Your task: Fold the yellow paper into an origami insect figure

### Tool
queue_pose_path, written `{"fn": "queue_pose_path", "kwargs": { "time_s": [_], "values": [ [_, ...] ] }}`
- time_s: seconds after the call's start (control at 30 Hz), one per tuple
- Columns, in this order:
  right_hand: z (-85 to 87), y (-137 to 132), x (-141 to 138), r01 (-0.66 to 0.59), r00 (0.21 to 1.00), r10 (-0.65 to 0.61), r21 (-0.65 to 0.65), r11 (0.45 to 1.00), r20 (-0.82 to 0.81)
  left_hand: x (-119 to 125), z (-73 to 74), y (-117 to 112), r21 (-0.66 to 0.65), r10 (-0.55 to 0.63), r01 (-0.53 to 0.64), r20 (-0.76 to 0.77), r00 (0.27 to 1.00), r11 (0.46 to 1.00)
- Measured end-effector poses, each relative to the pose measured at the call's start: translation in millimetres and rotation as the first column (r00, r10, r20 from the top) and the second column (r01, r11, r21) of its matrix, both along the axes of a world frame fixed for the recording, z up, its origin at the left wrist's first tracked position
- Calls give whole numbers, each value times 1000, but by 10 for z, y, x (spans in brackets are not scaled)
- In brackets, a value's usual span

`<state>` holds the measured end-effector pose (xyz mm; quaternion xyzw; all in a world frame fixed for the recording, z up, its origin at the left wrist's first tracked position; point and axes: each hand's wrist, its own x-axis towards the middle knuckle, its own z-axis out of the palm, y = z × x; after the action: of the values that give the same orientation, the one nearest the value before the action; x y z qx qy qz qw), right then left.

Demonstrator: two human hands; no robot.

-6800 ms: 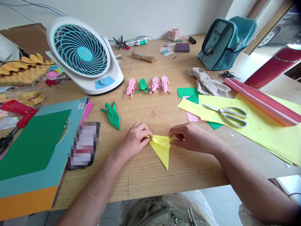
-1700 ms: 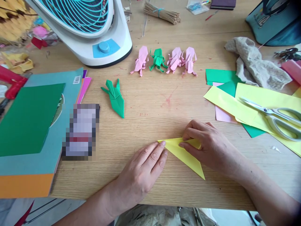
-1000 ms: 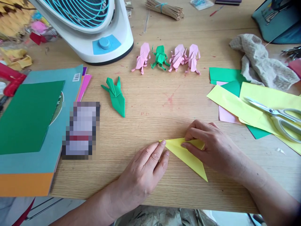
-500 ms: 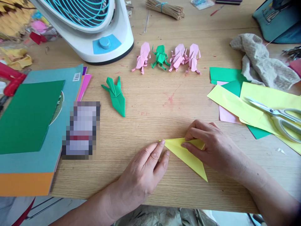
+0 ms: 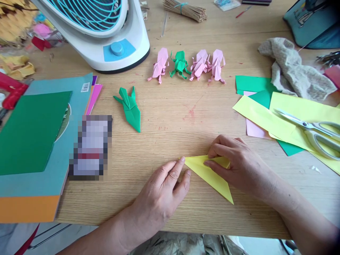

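Observation:
A folded yellow paper (image 5: 212, 177), roughly triangular, lies on the table near its front edge. My left hand (image 5: 162, 191) holds down its left corner with the fingertips, the thumb bent close to the lower edge. At the paper's upper right, my right hand (image 5: 239, 163) pinches the paper between thumb and fingers and hides part of that side. Farther left and up rests a green folded origami piece (image 5: 131, 111) with pointed ends. Pink origami figures (image 5: 160, 63) and a green origami frog (image 5: 180, 63) stand in a row beyond.
Scissors (image 5: 306, 125) lie on yellow sheets (image 5: 261, 115) and green paper (image 5: 253, 84) at right, beside a crumpled cloth (image 5: 290, 67). On the left are a phone (image 5: 91, 145), booklets (image 5: 61, 148) and a green sheet (image 5: 32, 134). A fan (image 5: 122, 58) and bundled sticks (image 5: 186, 10) stand farther back.
The whole view has shifted very slightly. Both hands keep their places on the yellow paper, with no visible change in its folds.

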<state>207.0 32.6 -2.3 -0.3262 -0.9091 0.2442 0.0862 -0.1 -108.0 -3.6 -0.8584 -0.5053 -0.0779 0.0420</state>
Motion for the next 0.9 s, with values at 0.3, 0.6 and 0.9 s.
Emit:
{"fn": "queue_pose_path", "kwargs": {
  "time_s": [0.3,0.6,0.9],
  "values": [
    [26,-16,-14,33,999,-33,-19,999,9,5,-57,-25,-13,-9,9,-13,1000,1000],
    [10,-33,-32,54,998,-54,15,998,10,20,-78,-29,26,4,-4,-5,1000,1000],
    [13,-40,-41,78,997,-78,8,997,15,37,5,40,-65,49,-50,-26,998,997]
  ]
}}
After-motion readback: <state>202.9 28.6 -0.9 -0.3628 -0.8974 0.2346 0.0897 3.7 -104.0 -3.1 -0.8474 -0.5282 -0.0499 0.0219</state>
